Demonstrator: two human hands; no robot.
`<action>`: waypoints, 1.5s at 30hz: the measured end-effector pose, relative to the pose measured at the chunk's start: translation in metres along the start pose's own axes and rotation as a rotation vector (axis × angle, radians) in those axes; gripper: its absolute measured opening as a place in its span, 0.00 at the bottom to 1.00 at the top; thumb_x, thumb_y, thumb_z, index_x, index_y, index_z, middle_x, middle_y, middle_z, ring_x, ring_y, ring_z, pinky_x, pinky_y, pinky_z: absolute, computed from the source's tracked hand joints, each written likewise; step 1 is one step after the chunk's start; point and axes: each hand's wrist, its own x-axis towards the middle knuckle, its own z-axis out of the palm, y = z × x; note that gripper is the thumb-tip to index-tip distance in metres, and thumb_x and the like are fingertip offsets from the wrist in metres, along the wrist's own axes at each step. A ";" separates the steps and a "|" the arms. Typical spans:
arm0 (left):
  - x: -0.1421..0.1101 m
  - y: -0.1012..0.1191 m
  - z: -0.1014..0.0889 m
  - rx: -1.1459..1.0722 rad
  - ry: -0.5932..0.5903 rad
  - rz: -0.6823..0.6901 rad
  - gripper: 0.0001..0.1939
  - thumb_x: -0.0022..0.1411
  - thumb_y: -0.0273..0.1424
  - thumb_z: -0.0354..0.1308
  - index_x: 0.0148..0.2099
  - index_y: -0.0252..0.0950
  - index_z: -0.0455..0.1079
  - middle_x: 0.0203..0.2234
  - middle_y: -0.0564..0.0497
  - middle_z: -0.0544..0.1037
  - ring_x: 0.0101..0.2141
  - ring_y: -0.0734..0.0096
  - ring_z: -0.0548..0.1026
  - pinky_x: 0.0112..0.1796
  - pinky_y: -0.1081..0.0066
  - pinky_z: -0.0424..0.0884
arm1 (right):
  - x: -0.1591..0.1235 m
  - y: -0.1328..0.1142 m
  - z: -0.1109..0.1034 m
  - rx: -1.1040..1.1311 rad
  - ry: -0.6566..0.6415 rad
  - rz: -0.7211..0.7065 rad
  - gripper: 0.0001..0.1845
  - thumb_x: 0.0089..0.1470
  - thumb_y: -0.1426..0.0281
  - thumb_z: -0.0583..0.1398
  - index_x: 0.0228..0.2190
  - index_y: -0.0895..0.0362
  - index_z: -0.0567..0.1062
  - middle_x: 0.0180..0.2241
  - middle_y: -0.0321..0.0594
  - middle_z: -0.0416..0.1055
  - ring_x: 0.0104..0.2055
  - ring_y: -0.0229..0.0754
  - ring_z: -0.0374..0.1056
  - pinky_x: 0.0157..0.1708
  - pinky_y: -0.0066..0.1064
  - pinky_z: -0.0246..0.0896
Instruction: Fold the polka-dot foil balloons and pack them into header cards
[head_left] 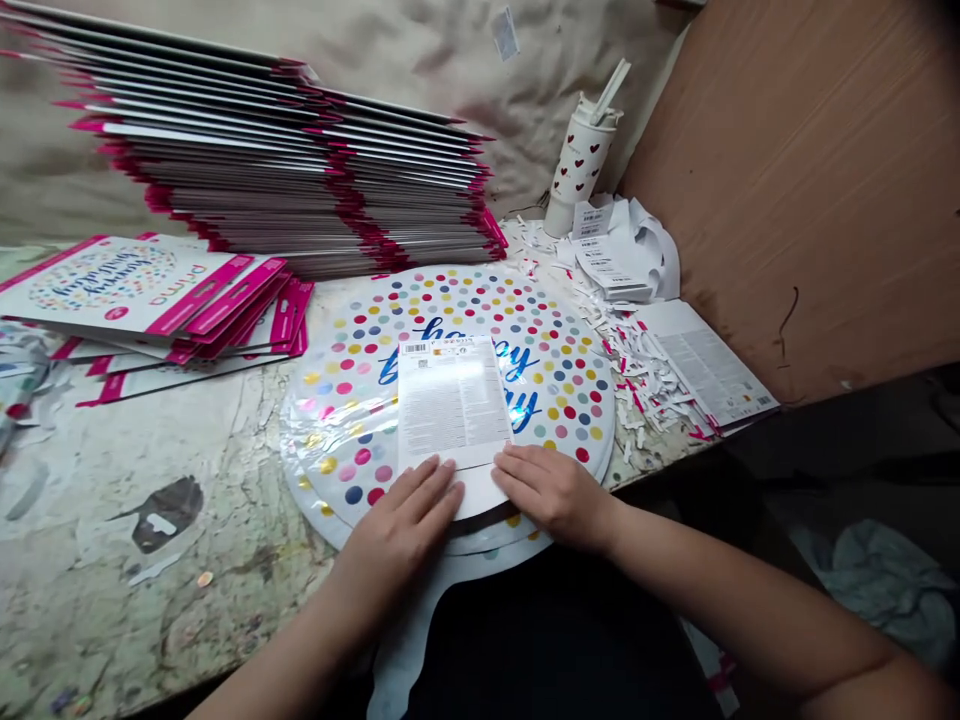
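Observation:
A stack of round foil balloons (450, 310) printed with coloured dots and blue lettering lies flat at the table's near edge. A white printed label sheet (452, 400) with a barcode rests on the top balloon. My left hand (405, 520) lies flat on the balloon, fingers stretched toward the sheet's lower left corner. My right hand (551, 490) lies flat with its fingertips on the sheet's lower right edge. Neither hand grips anything.
A tall pile of pink-edged packaging cards (315, 180) stands at the back; more cards (142, 290) lie fanned at the left. A heart-print tumbler (577, 165), label sheets (705, 365) and paper scraps (645, 370) sit at the right beside a brown board (810, 180).

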 end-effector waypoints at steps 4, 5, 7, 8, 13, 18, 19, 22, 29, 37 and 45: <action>0.011 0.000 -0.007 -0.220 -0.057 -0.208 0.10 0.61 0.30 0.51 0.44 0.37 0.70 0.44 0.45 0.75 0.47 0.60 0.71 0.45 0.61 0.69 | 0.009 0.006 -0.006 0.186 -0.120 0.214 0.10 0.57 0.70 0.54 0.31 0.60 0.73 0.36 0.46 0.71 0.40 0.44 0.65 0.40 0.36 0.63; 0.016 -0.001 -0.008 -0.270 -0.089 -0.308 0.09 0.61 0.32 0.51 0.42 0.38 0.70 0.41 0.47 0.77 0.43 0.62 0.73 0.43 0.63 0.70 | 0.015 0.009 -0.007 0.229 -0.174 0.292 0.11 0.57 0.69 0.54 0.27 0.59 0.72 0.33 0.44 0.71 0.38 0.42 0.65 0.39 0.35 0.62; 0.030 -0.005 -0.009 -0.318 -0.161 -0.489 0.08 0.61 0.35 0.51 0.39 0.38 0.68 0.33 0.49 0.76 0.37 0.65 0.73 0.38 0.65 0.71 | 0.028 0.016 -0.008 0.272 -0.306 0.455 0.10 0.56 0.68 0.55 0.26 0.59 0.71 0.30 0.42 0.69 0.35 0.41 0.64 0.38 0.34 0.62; 0.036 -0.008 -0.008 -0.305 -0.186 -0.550 0.09 0.60 0.37 0.52 0.39 0.38 0.67 0.32 0.49 0.75 0.35 0.65 0.73 0.37 0.65 0.70 | 0.034 0.020 -0.008 0.263 -0.356 0.519 0.08 0.55 0.68 0.56 0.29 0.59 0.72 0.31 0.42 0.69 0.36 0.41 0.64 0.38 0.34 0.62; 0.044 -0.030 -0.001 -0.070 -0.176 -0.612 0.25 0.54 0.49 0.55 0.46 0.35 0.63 0.40 0.42 0.69 0.43 0.53 0.68 0.42 0.58 0.66 | 0.056 0.031 -0.012 0.236 -0.587 0.250 0.33 0.49 0.62 0.61 0.55 0.56 0.60 0.60 0.50 0.51 0.62 0.53 0.46 0.56 0.46 0.47; 0.017 -0.046 -0.025 -0.030 -0.132 -0.830 0.22 0.56 0.46 0.52 0.47 0.36 0.63 0.41 0.42 0.69 0.42 0.55 0.69 0.40 0.61 0.66 | 0.061 0.019 -0.009 0.086 -0.761 0.134 0.30 0.55 0.75 0.53 0.59 0.62 0.54 0.61 0.55 0.48 0.62 0.54 0.47 0.54 0.42 0.54; 0.013 -0.043 -0.032 -0.050 -0.109 -0.887 0.19 0.56 0.45 0.51 0.45 0.37 0.64 0.39 0.44 0.70 0.40 0.56 0.70 0.38 0.62 0.66 | 0.061 0.015 -0.008 0.032 -0.760 0.134 0.31 0.54 0.77 0.53 0.59 0.63 0.54 0.61 0.57 0.48 0.61 0.56 0.49 0.51 0.43 0.58; 0.008 -0.020 -0.051 -0.543 -0.289 -1.003 0.17 0.57 0.46 0.51 0.31 0.37 0.67 0.25 0.51 0.71 0.27 0.68 0.69 0.28 0.69 0.64 | 0.063 0.005 -0.008 -0.103 -0.678 0.108 0.26 0.55 0.78 0.52 0.56 0.65 0.59 0.57 0.63 0.55 0.53 0.60 0.62 0.37 0.45 0.67; 0.026 0.017 -0.038 -1.762 0.155 -1.382 0.15 0.54 0.40 0.60 0.38 0.32 0.70 0.29 0.48 0.76 0.29 0.72 0.74 0.28 0.76 0.69 | 0.061 -0.017 -0.018 -0.138 0.017 -0.030 0.14 0.58 0.77 0.50 0.41 0.68 0.73 0.41 0.55 0.74 0.41 0.48 0.71 0.38 0.39 0.67; 0.044 0.016 -0.033 -2.008 0.526 -1.689 0.05 0.59 0.22 0.54 0.30 0.32 0.69 0.19 0.55 0.74 0.20 0.82 0.72 0.25 0.81 0.71 | 0.058 -0.034 -0.011 -0.144 0.139 0.031 0.13 0.56 0.79 0.53 0.40 0.69 0.74 0.40 0.56 0.74 0.40 0.50 0.72 0.36 0.39 0.68; 0.031 0.015 -0.034 -1.719 0.430 -1.404 0.12 0.51 0.37 0.62 0.30 0.31 0.73 0.25 0.49 0.78 0.28 0.69 0.75 0.31 0.70 0.74 | 0.072 -0.015 -0.014 0.468 0.088 0.227 0.18 0.56 0.69 0.56 0.48 0.62 0.68 0.39 0.45 0.74 0.39 0.40 0.69 0.40 0.32 0.66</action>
